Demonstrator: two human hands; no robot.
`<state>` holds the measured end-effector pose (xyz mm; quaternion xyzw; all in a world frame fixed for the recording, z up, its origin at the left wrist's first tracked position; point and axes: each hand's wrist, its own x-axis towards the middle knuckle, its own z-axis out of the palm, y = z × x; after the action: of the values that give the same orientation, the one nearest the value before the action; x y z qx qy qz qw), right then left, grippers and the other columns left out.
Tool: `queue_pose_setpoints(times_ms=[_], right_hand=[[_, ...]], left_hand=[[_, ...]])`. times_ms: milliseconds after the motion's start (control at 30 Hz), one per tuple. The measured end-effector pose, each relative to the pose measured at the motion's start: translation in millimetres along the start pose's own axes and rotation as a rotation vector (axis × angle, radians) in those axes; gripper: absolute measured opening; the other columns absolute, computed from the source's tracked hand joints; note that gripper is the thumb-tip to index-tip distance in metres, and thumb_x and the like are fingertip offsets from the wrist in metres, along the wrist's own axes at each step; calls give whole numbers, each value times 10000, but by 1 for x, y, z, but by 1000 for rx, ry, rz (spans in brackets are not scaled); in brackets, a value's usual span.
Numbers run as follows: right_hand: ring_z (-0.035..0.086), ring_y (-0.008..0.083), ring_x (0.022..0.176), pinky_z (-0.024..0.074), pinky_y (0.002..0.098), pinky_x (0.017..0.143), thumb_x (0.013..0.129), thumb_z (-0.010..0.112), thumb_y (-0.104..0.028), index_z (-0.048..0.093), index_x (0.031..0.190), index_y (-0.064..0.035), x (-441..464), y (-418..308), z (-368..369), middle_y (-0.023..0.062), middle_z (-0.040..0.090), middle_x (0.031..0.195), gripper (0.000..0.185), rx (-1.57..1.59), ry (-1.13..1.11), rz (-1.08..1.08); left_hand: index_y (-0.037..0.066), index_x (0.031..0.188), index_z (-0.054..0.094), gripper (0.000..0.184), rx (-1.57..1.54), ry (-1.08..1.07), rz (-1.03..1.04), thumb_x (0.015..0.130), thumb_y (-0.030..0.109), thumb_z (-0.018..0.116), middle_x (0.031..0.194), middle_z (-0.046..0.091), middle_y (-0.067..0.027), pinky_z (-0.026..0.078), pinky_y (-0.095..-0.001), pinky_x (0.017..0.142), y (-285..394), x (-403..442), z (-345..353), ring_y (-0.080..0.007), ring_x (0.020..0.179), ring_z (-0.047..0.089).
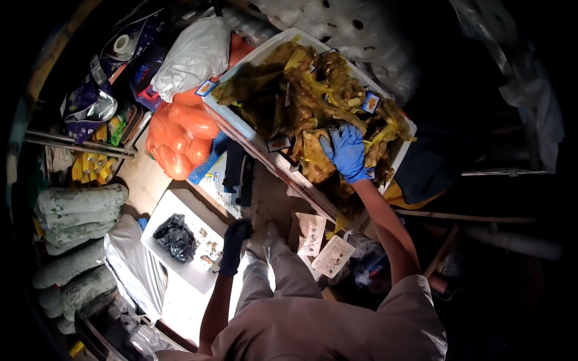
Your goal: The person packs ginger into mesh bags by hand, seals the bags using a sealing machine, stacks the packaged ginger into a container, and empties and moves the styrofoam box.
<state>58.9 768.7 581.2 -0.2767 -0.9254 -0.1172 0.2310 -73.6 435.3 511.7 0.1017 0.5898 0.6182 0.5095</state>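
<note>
My right hand (347, 153), in a blue glove, is over a large white foam box (265, 146) heaped with yellow net bags of knobbly brown roots that look like ginger. Its fingers curl onto one net bag (317, 157) near the front of the box. Small blue-edged labels, such as the label (371, 102), hang on the bags. Lower down, my left hand (236, 243) wears a dark glove beside a white foam tray (208, 280). A crumpled black plastic bag (175, 238) and brown scraps lie in that tray. The left fingers blend into shadow.
Orange net bags (180, 135) and a white sack (195, 54) sit left of the box. Long pale-wrapped packs (84, 207) are stacked at the far left. Two speckled light blocks (333, 256) lie by my feet. Clear plastic-wrapped goods (361, 30) stand behind the box.
</note>
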Motion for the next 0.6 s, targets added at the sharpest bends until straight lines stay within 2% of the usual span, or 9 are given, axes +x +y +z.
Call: queue_pose_setpoints(times_ms=[100,233,367,433,500,533,600], right_hand=[[464,277,846,350,372,790,777,497,-335,567,888,-48,0,1,8,136,494,852,316,-69,-79,-38],[456,286,872,355,381,785,741,535,-406,525,1011,-38,-1,1,-3,150,502,910,457,-10,-121,-26],[465,295,932,364,387,819,729,569,-387,499,1061,-33,-4,6,-17,151,506,986,490,73,-49,16],[462,286,1009,362,375,872,752,583,-275,495,1065,-31,-2,12,-32,150,492,1076,406,463,177,132],[462,270,1044,354,348,902,765,573,-183,493,1065,-27,-12,19,-44,143,488,1116,348,567,316,305],[470,269,1030,346,343,909,775,547,-118,484,1066,-9,-19,24,-51,138,501,1095,317,536,333,378],[501,255,980,360,324,881,821,469,-75,505,1016,18,-24,16,-70,140,538,1028,219,664,427,493]], left_hand=[[12,1046,507,241,-19,12,-19,859,161,473,877,571,-45,434,-240,700,-2,0,-3,-112,758,539],[14,1044,505,240,-8,14,-21,856,160,479,877,573,-48,436,-242,698,1,-3,-6,-111,753,541],[16,1037,507,238,-6,22,-32,856,168,478,874,573,-45,433,-241,702,-5,-7,-16,-109,755,543],[17,1024,512,231,38,41,-5,857,173,469,875,574,-42,430,-241,709,2,-11,-17,-107,763,542],[24,1025,515,223,72,50,10,861,156,443,872,568,-36,426,-239,712,0,-12,-25,-108,762,535],[31,1027,519,220,105,54,23,864,140,417,869,562,-30,422,-237,714,-1,-13,-27,-109,760,527],[30,1022,520,217,76,60,9,866,139,415,871,561,-30,423,-240,718,2,-14,-26,-108,767,529]])
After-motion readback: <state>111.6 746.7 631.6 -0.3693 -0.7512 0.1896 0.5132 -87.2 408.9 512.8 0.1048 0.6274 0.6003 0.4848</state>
